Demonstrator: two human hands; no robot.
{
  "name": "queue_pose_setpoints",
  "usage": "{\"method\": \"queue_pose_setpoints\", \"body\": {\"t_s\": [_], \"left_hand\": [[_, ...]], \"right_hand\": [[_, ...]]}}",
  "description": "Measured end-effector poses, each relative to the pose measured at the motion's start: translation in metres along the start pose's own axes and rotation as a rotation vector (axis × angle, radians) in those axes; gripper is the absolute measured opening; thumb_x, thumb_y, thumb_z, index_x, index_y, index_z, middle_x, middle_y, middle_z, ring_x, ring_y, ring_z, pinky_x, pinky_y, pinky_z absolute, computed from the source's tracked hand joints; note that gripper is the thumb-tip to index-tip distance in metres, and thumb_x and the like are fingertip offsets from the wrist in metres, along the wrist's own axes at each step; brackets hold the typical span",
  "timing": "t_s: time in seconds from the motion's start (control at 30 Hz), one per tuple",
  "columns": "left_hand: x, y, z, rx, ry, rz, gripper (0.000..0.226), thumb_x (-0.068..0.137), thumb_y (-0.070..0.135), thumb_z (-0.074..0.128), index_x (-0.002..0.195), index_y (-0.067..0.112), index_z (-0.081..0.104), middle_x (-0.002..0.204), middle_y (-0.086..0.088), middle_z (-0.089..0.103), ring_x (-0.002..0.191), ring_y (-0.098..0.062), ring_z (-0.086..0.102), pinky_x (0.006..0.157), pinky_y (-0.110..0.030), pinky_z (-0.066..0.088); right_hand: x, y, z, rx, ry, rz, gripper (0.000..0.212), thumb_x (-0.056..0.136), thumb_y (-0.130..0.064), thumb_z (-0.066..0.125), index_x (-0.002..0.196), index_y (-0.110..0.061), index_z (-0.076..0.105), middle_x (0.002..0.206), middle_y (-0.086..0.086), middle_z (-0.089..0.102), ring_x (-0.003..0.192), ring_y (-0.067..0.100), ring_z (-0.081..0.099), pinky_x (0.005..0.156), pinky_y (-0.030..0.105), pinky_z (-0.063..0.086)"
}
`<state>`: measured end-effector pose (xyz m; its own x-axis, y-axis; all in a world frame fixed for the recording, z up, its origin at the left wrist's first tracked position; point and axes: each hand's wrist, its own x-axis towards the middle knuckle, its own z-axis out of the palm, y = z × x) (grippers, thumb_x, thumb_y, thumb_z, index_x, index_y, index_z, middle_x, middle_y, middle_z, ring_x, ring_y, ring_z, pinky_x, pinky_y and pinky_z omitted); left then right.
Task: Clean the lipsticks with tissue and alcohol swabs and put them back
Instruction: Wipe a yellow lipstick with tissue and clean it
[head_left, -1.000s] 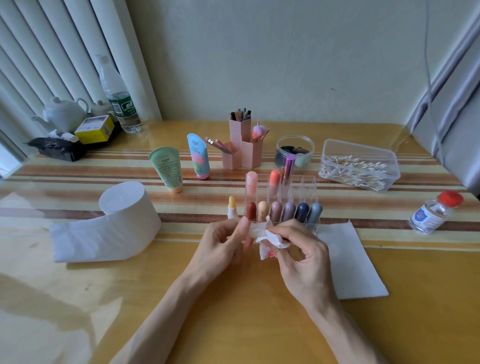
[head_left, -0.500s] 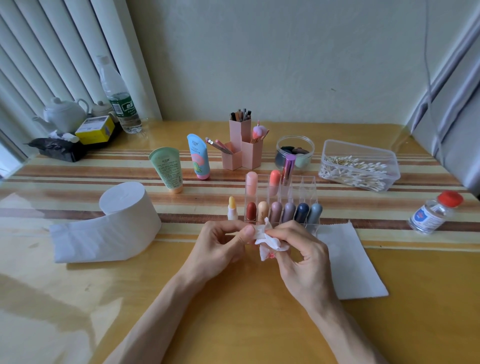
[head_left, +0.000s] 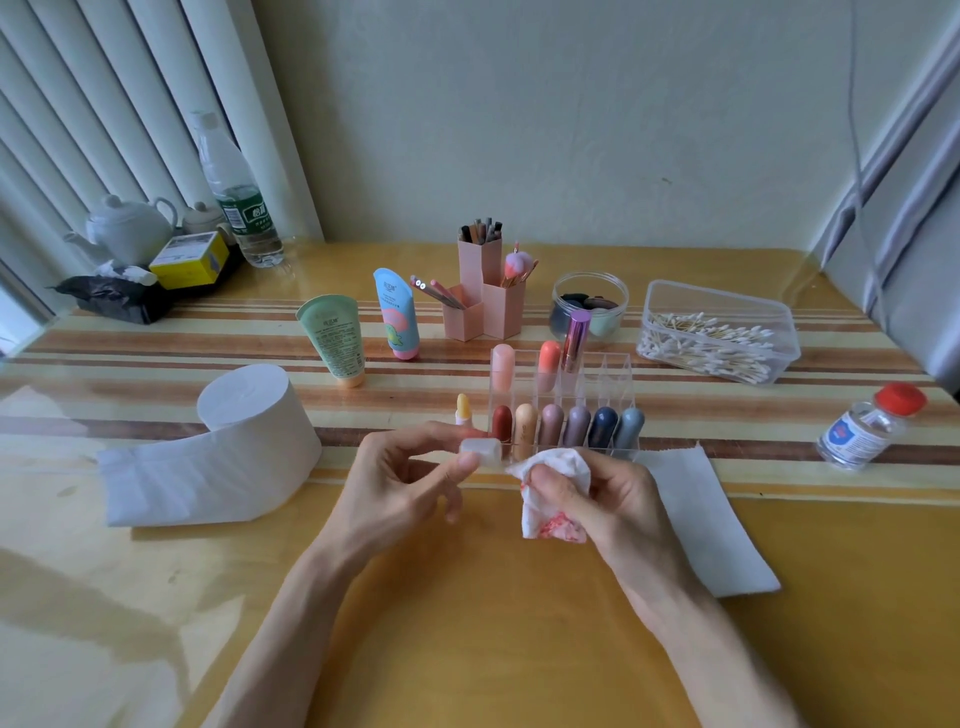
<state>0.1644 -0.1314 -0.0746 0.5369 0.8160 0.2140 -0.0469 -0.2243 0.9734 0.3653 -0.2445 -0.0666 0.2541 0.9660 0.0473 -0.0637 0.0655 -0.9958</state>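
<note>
While the left hand (head_left: 400, 483) pinches the light, probably slick lipstick (head_left: 481, 451) by its white end, the right hand's (head_left: 608, 499) grip bunches soft, red-stained tissue (head_left: 556, 467).

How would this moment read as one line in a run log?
left hand: pinches small white lipstick tube | right hand: grips crumpled red-stained white tissue | phase: cleaning

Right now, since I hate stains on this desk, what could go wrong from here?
1. The tissue in the right hand is smeared red. Wiping with that patch could re-soil the small white item that the left hand pinches.
2. The yellow lipstick stands loose beside the clear organiser, just beyond the left hand. A nudge might topple it.
</note>
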Motion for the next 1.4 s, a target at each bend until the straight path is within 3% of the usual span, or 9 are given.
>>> {"method": "queue_pose_setpoints", "body": {"t_s": [0.2, 0.4, 0.5, 0.6, 0.77, 0.93, 1.13, 1.23, 1.4], "left_hand": [[0.003, 0.003, -0.025, 0.224, 0.248, 0.05, 0.02, 0.089, 0.038, 0.079, 0.103, 0.023, 0.079, 0.077, -0.019, 0.07, 0.061, -0.036, 0.061, 0.058, -0.048, 0.05], [0.007, -0.02, -0.034, 0.743, 0.246, 0.151, 0.01, 0.088, 0.024, 0.08, 0.097, 0.025, 0.076, 0.089, 0.013, 0.062, 0.071, -0.015, 0.059, 0.061, -0.033, 0.054], [0.006, -0.025, -0.035, 0.867, 0.175, 0.148, 0.015, 0.088, 0.029, 0.079, 0.102, 0.028, 0.074, 0.093, 0.019, 0.057, 0.077, -0.006, 0.058, 0.062, -0.028, 0.054], [0.007, -0.026, -0.033, 0.876, 0.167, 0.144, 0.015, 0.089, 0.031, 0.076, 0.103, 0.032, 0.072, 0.094, 0.023, 0.056, 0.08, -0.003, 0.058, 0.063, -0.028, 0.055], [0.009, -0.031, -0.032, 0.886, 0.145, 0.114, 0.019, 0.091, 0.034, 0.075, 0.11, 0.034, 0.071, 0.093, 0.021, 0.057, 0.081, -0.002, 0.058, 0.063, -0.029, 0.054], [0.009, -0.031, -0.032, 0.893, 0.153, 0.083, 0.022, 0.091, 0.037, 0.074, 0.112, 0.035, 0.071, 0.093, 0.021, 0.057, 0.08, 0.0, 0.059, 0.063, -0.027, 0.053], [0.008, -0.033, -0.03, 0.911, 0.148, 0.06, 0.03, 0.089, 0.039, 0.076, 0.119, 0.035, 0.069, 0.1, 0.021, 0.059, 0.082, 0.0, 0.059, 0.067, -0.032, 0.058], [0.01, -0.036, -0.029, 0.866, 0.181, 0.075, 0.049, 0.085, 0.046, 0.08, 0.129, 0.032, 0.065, 0.119, 0.014, 0.058, 0.092, -0.001, 0.061, 0.075, -0.023, 0.055], [0.018, -0.04, -0.02, 0.856, 0.145, 0.084, 0.054, 0.083, 0.053, 0.079, 0.13, 0.028, 0.069, 0.124, 0.011, 0.058, 0.106, -0.009, 0.059, 0.089, -0.032, 0.055]], "right_hand": [[0.004, 0.007, -0.002, -0.283, -0.035, -0.058, 0.014, 0.094, -0.016, 0.078, 0.09, -0.028, 0.084, 0.087, 0.0, 0.078, 0.079, 0.016, 0.073, 0.066, 0.033, 0.056], [0.001, 0.013, 0.0, -0.481, -0.078, -0.104, 0.019, 0.089, -0.049, 0.071, 0.098, -0.039, 0.083, 0.086, -0.002, 0.072, 0.085, 0.019, 0.069, 0.077, 0.045, 0.057], [0.001, 0.006, 0.001, -0.478, -0.059, -0.09, 0.038, 0.098, -0.059, 0.053, 0.082, -0.041, 0.082, 0.077, -0.012, 0.07, 0.081, 0.013, 0.066, 0.077, 0.033, 0.051], [0.002, 0.003, 0.002, -0.432, 0.002, -0.077, 0.046, 0.108, -0.045, 0.049, 0.073, -0.037, 0.078, 0.075, -0.024, 0.073, 0.073, 0.001, 0.067, 0.066, 0.016, 0.043], [0.004, 0.019, -0.006, -0.629, 0.129, -0.237, 0.019, 0.096, -0.022, 0.075, 0.077, -0.025, 0.077, 0.062, -0.021, 0.063, 0.06, 0.005, 0.06, 0.058, 0.014, 0.04], [0.005, 0.023, -0.011, -0.672, 0.142, -0.279, 0.005, 0.087, -0.027, 0.083, 0.084, -0.028, 0.08, 0.058, -0.011, 0.06, 0.056, 0.013, 0.057, 0.052, 0.018, 0.043], [0.004, 0.015, -0.013, -0.642, 0.397, -0.325, 0.049, 0.096, -0.04, 0.059, 0.052, -0.021, 0.05, 0.045, -0.006, 0.044, 0.043, 0.009, 0.041, 0.044, 0.027, 0.032], [0.004, 0.008, -0.02, -0.66, 0.645, -0.243, 0.048, 0.09, -0.031, 0.055, 0.047, -0.024, 0.034, 0.04, -0.006, 0.034, 0.041, 0.012, 0.029, 0.045, 0.031, 0.027], [0.011, 0.026, -0.046, -0.849, 0.691, 0.07, 0.031, 0.091, -0.034, 0.068, 0.065, -0.02, 0.057, 0.064, -0.001, 0.063, 0.063, 0.023, 0.057, 0.053, 0.034, 0.041]]}}
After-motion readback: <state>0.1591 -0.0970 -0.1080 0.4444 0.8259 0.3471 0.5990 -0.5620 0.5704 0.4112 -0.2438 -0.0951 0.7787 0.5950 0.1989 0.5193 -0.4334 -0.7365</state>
